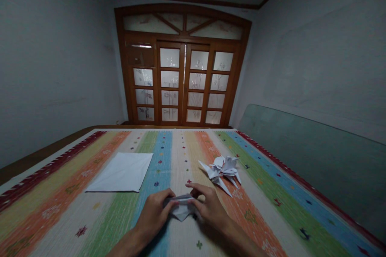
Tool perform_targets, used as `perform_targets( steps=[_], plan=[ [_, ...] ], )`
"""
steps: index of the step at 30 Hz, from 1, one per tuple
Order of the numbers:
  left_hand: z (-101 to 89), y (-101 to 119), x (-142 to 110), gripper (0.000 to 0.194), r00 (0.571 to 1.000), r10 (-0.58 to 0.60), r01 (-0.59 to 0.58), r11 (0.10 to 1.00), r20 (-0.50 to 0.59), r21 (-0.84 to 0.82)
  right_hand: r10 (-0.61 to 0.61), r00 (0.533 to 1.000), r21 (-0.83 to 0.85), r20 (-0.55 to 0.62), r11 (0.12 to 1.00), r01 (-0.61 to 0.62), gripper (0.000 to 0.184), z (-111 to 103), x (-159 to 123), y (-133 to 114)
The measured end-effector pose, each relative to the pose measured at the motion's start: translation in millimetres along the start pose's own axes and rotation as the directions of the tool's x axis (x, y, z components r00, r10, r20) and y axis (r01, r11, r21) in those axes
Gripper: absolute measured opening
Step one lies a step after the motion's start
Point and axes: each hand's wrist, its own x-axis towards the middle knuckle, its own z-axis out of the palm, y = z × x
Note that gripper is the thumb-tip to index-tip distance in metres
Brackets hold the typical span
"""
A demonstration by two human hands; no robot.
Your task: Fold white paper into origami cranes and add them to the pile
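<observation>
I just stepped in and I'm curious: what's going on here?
A person is working at a striped woven mat with bare hands. Their left hand and right hand are both holding a folded piece of white paper on the mat. Ahead and to the right lies a folded white paper figure, and ahead and to the left lies a flat square white sheet. Neither hand touches those two.
</observation>
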Motion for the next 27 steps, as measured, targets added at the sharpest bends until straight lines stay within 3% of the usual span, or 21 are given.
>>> perform_targets(
  steps=[3,7,10,13,14,17,20,24,27],
  plan=[
    [-0.2,-3,-3,0.015,0.986,0.124,-0.119,0.991,-0.109,0.054,-0.204,0.977,-0.104,-0.057,0.975,0.197,0.029,0,-4,-3],
    [-3.1,-6,-5,0.015,0.897,0.386,-0.361,0.921,-0.215,0.147,-0.456,0.888,-0.263,-0.055,0.865,0.428,0.026,1,-7,-8],
    [-5.0,-8,-4,0.019,0.831,0.527,-0.489,0.844,-0.177,0.221,-0.550,0.835,-0.348,0.007,0.782,0.518,0.027,2,-5,-6],
    [-3.1,-11,-1,0.023,0.803,0.589,-0.532,0.775,-0.088,0.341,-0.638,0.765,-0.402,0.087,0.680,0.613,0.029,5,-3,5],
    [-1.9,-13,-1,0.024,0.801,0.596,-0.534,0.754,-0.057,0.382,-0.639,0.760,-0.419,0.116,0.663,0.621,0.028,6,-2,10],
    [0.9,-17,-3,0.022,0.819,0.573,-0.522,0.722,0.031,0.454,-0.584,0.783,-0.450,0.212,0.653,0.609,0.023,9,-3,21],
    [0.2,-16,-7,0.014,0.855,0.503,-0.505,0.745,0.130,0.436,-0.489,0.831,-0.424,0.266,0.715,0.556,0.018,8,-8,24],
    [-4.0,-12,-11,0.005,0.906,0.376,-0.423,0.820,0.195,0.386,-0.340,0.905,-0.360,0.254,0.836,0.415,0.009,6,-14,17],
    [-5.7,-9,-10,0.006,0.954,0.223,-0.274,0.918,0.200,0.286,-0.259,0.946,-0.298,0.196,0.903,0.309,0.001,6,-14,12]
  ],
)
